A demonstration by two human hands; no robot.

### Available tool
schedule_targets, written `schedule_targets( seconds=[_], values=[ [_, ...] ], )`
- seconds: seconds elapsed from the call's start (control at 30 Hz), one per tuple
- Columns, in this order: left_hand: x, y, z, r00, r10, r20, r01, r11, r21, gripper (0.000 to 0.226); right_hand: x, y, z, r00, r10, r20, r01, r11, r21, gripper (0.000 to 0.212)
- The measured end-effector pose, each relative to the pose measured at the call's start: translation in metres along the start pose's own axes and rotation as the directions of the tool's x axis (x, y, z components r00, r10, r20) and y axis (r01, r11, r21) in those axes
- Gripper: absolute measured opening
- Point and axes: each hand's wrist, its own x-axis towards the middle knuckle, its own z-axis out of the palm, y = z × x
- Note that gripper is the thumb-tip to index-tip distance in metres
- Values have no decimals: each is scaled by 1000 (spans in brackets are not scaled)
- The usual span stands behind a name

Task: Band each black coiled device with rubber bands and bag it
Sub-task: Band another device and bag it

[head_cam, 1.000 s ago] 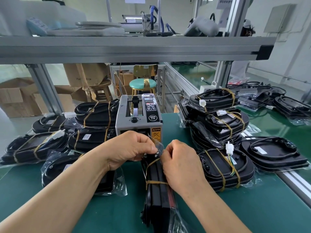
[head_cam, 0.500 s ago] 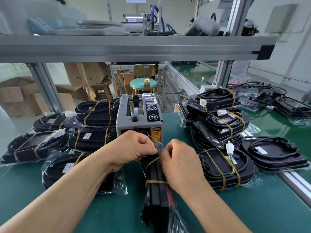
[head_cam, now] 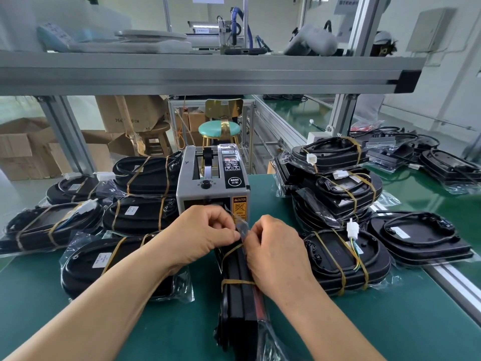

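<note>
1. Head cam, the only view here: the black device (head_cam: 238, 298) stands on its edge in the middle of the green table (head_cam: 91, 327). It's right in front of the grey tape machine (head_cam: 208, 186), with a clear bag (head_cam: 270, 342) around its near end.
2. Two rubber bands (head_cam: 234, 281) go around it, one up by the fingers and one lower down.
3. The left hand (head_cam: 203, 235) and right hand (head_cam: 278, 254) meet at its far end. Fingers are curled, and both pinch a clear strip (head_cam: 240, 225). Could be tape or the bag's flap, honestly can't tell.
4. Left of the machine there's a pile of banded devices (head_cam: 145, 178), several in bags. There's also a bagged one (head_cam: 104, 261) just beside the left forearm.
5. On the right side there's another stack (head_cam: 338, 183), and a banded one with a white plug (head_cam: 343, 259) near the right hand. Another black one (head_cam: 416, 238) lies flat further right.
</note>
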Motion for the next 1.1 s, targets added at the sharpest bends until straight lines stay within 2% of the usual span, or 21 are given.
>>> schedule_targets(
  seconds=[0.1,0.2,0.27,0.37,0.5,0.6,0.67,0.73,0.8,0.87,0.97,1.03,1.1],
  values=[
    [-1,-5,10,993,-77,-87,72,996,-57,27,1,0,1,1000,5,8,-5,1000,7,20],
    [-6,-6,28,972,-159,-175,123,972,-202,7,3,1,2,1000,3,18,-3,1000,20,20],
    [-9,-7,36,954,-204,-218,130,941,-312,8,3,1,3,1000,1,21,-2,1000,31,22],
    [-14,-10,39,959,-210,-189,136,930,-343,12,2,3,3,1000,11,18,-12,999,52,23],
    [-27,-11,36,981,-183,-59,151,923,-355,32,-1,5,0,999,25,36,-29,993,111,21],
    [-33,-8,33,977,-174,-122,119,924,-362,30,-6,4,-1,996,57,67,-67,986,154,19],
    [-36,-8,32,973,-166,-161,95,921,-378,29,-10,6,-5,985,86,149,-120,965,232,24],
    [-42,-8,32,966,-155,-206,71,928,-366,19,-18,6,-13,931,87,355,-202,932,300,54],
    [-47,-9,31,944,-190,-269,74,918,-390,7,-27,2,-20,851,34,524,-187,952,242,83],
    [-53,-9,30,923,-234,-307,100,913,-396,6,-32,-4,-22,818,-23,574,-107,975,193,78],
    [-64,-15,24,909,-216,-356,111,950,-292,15,-34,-10,-28,797,-80,599,-45,981,191,48],
    [-72,-21,18,903,-175,-392,77,964,-254,11,-36,-10,-37,774,-79,629,-19,989,147,51],
    [-80,-32,9,894,-113,-434,49,987,-155,22,-36,-6,-47,756,-59,652,-22,993,116,68]
  ],
)
